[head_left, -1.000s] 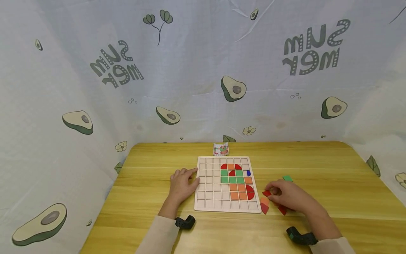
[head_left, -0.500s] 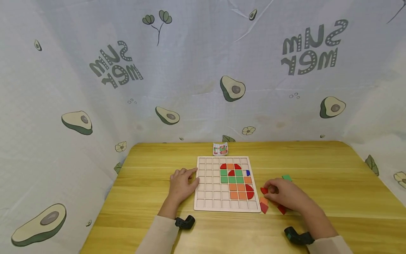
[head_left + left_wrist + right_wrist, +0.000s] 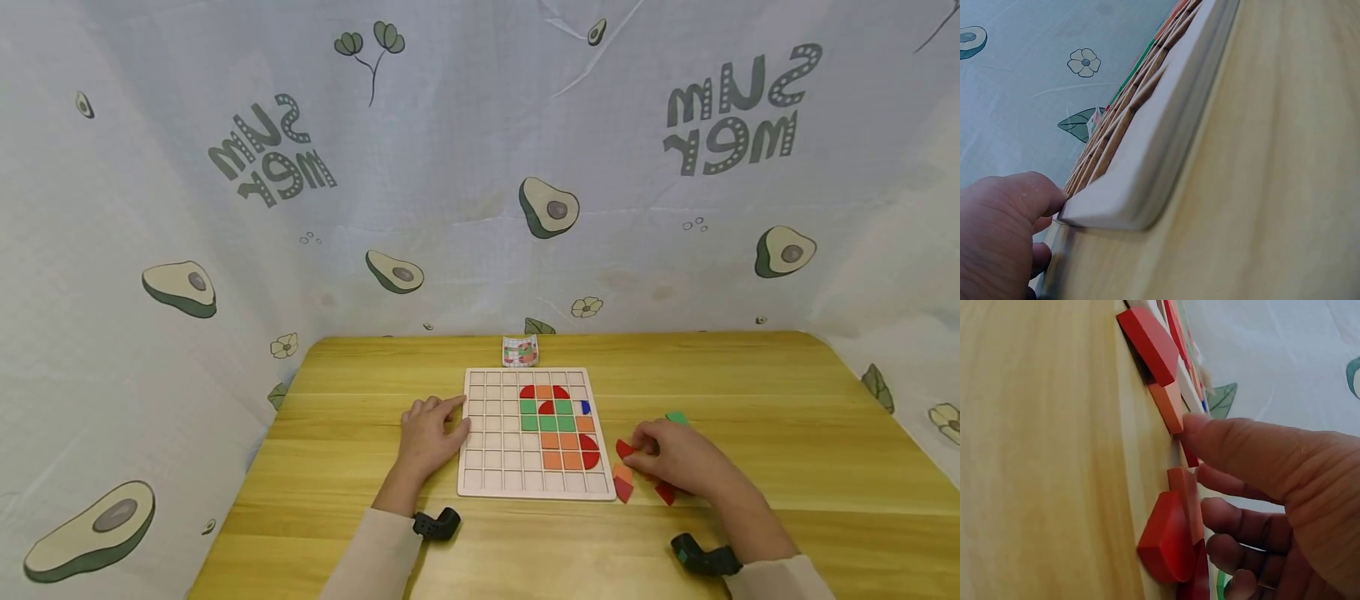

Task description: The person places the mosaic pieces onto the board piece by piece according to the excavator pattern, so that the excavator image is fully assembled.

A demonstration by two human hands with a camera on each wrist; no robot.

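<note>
At the left edge of the pale wooden grid board, my left hand rests its thumb and index finger, spread apart. The left wrist view shows that thumb touching the rim of the board. Right of the board, my right hand pinches a red rounded tile between thumb and index finger, low over the table. In the right wrist view this tile is mostly hidden behind the thumb. Red, orange and green tiles, plus one blue piece, fill part of the grid.
Loose tiles lie round the right hand: an orange one, a red one, another red one and a green one. A small pattern card stands behind the board. A printed curtain hangs behind the table.
The red tile shifted slightly left and away, then stayed put with its rounded side turned out. The right fingers moved a little back from it. My left hand and the board have not moved.
</note>
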